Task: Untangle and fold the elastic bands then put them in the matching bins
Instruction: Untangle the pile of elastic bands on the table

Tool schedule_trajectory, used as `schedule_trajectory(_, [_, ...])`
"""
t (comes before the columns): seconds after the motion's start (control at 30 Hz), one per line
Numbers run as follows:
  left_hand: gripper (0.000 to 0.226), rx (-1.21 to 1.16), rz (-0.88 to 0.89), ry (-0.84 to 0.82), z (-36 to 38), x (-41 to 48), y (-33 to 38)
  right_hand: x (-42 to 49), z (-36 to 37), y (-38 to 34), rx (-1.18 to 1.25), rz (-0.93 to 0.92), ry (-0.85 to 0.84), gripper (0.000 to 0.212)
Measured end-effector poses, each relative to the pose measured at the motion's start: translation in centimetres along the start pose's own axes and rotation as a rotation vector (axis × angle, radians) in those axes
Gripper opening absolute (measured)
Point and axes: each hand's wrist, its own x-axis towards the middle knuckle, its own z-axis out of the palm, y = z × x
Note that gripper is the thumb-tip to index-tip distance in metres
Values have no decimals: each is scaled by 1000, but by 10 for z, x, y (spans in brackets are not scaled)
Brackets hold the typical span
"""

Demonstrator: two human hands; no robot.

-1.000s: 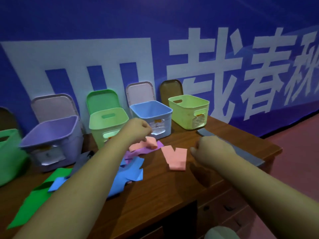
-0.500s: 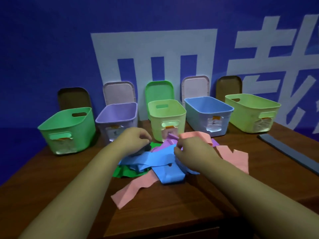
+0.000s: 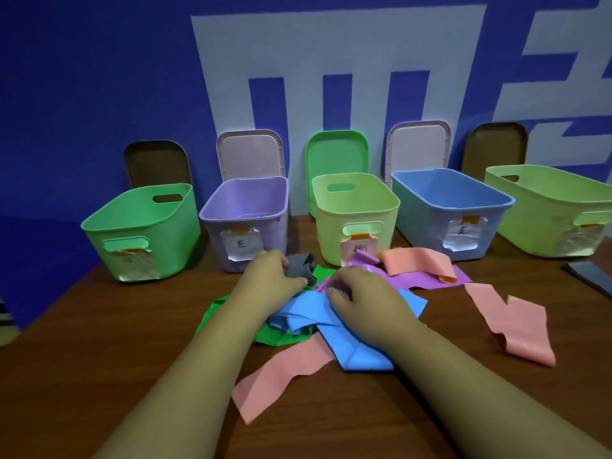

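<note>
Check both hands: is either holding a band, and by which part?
The left hand grips the grey band at its curled end. The right hand pinches the purple band near its left end.

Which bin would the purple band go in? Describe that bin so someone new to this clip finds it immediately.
Five open bins stand in a row along the blue wall at the back of the wooden table. The purple bin is second from the left, between the green bin and the yellow-green bin. It is the only lilac one, with a pale lid propped behind it.
</note>
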Motion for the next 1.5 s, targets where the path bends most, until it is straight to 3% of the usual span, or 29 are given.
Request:
schedule_trajectory(0.23, [31,-49,-74,-38,-3,6,-4,4,0,13,185,34,5,15])
schedule_trajectory(0.33, [12,-64,-91,5,-2,2,-3,4,-3,13,253,37,14,17])
schedule_trajectory(0.43, [15,-50,-80,88,-3,-4,3,2,-6,11,299,37,33,17])
schedule_trajectory(0.6, [12,-270,80,228,-16,-22,20,-1,-15,11,409,12,76,18])
schedule_trajectory(0.8, [12,-415,378,165,-22,-51,42,-6,-19,8,483,18,3,38])
schedule_trajectory(1.0, [12,-291,576,129,-23,-59,39,-4,-24,9,558,127,42,47])
schedule_trajectory(1.17, [15,-17,705,130,-24,-61,33,-2,-23,9,607,103,110,22])
schedule_trajectory(1.23, [19,43,698,206,-22,-61,34,-2,-24,9,633,87,133,20])
schedule_trajectory(1.4, [26,-370,480,429,-22,-62,42,-4,-26,8,734,80,162,17])
schedule_trajectory(1.5, [26,-603,410,432,-20,-65,49,-1,-23,10,776,172,182,21])
